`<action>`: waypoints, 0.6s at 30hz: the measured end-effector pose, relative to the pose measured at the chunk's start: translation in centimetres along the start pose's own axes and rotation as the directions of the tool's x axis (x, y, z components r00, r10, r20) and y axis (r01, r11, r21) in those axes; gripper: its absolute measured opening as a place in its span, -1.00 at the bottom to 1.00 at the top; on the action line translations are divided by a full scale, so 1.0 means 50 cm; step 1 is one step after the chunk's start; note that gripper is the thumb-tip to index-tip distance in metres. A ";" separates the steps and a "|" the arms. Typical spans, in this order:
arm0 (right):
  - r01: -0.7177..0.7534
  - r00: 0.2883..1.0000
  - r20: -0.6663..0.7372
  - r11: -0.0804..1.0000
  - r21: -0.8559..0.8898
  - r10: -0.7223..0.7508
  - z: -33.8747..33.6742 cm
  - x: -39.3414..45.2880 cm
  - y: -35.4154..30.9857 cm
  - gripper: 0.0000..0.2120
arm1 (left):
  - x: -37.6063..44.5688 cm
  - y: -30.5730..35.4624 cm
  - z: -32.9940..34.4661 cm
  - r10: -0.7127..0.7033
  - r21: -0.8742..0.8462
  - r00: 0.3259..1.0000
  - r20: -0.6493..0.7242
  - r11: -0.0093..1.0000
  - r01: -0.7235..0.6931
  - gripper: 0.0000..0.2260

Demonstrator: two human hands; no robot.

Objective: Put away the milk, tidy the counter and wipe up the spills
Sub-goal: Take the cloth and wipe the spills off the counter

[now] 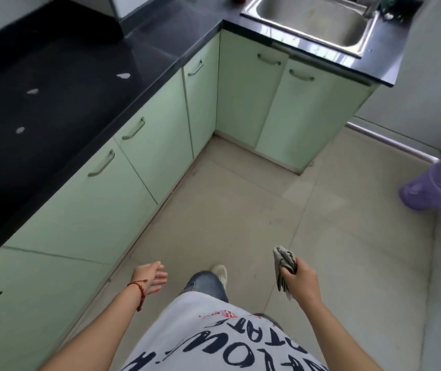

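since the right hand [301, 279] clutches the grey cloth [283, 266] in a bunch with curled fingers, low over the floor and well apart from the counter [85, 76], the wipe is judged not yet begun. three white spills [123, 75] lie on the dark counter, one toward its front edge, two farther in. a bunched cloth could smear them or miss the smallest, and a wide sweep could push liquid over the front edge onto the green cupboards [144, 145]. the left hand [151, 278] hangs spread and holds nothing. no milk container is in view; the sink [318, 38] is cut off at the top, and the counter's left part runs out of frame.
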State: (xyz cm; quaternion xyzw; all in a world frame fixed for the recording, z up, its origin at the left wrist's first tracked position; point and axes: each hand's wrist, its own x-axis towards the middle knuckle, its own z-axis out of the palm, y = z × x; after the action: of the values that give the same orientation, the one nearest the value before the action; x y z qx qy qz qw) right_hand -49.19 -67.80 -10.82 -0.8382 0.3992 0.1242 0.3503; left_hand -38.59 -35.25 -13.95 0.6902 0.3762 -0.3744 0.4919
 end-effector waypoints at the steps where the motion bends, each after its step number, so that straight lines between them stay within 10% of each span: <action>1: 0.000 1.000 0.000 1.000 -0.008 0.000 -0.012 0.027 -0.014 -0.82 | 0.008 0.042 0.016 0.016 0.017 1.000 0.003 1.000 -0.016 -0.83; 10: -0.039 0.999 0.007 0.997 -0.071 0.039 -0.081 0.257 -0.120 -0.87 | 0.061 0.379 0.107 0.177 -0.046 0.984 0.024 0.983 -0.176 -0.81; 18: 0.187 0.977 0.127 0.976 -0.113 -0.173 -0.087 0.531 -0.368 -0.91 | 0.135 0.467 0.107 0.051 -0.275 0.987 -0.153 0.957 -0.092 -0.82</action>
State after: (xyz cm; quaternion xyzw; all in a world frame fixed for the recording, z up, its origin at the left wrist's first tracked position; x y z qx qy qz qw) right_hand -18.33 -78.24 -11.65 -0.8825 0.2918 0.1651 0.3297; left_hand -15.70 -44.78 -11.94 0.6518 0.4350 -0.2483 0.5695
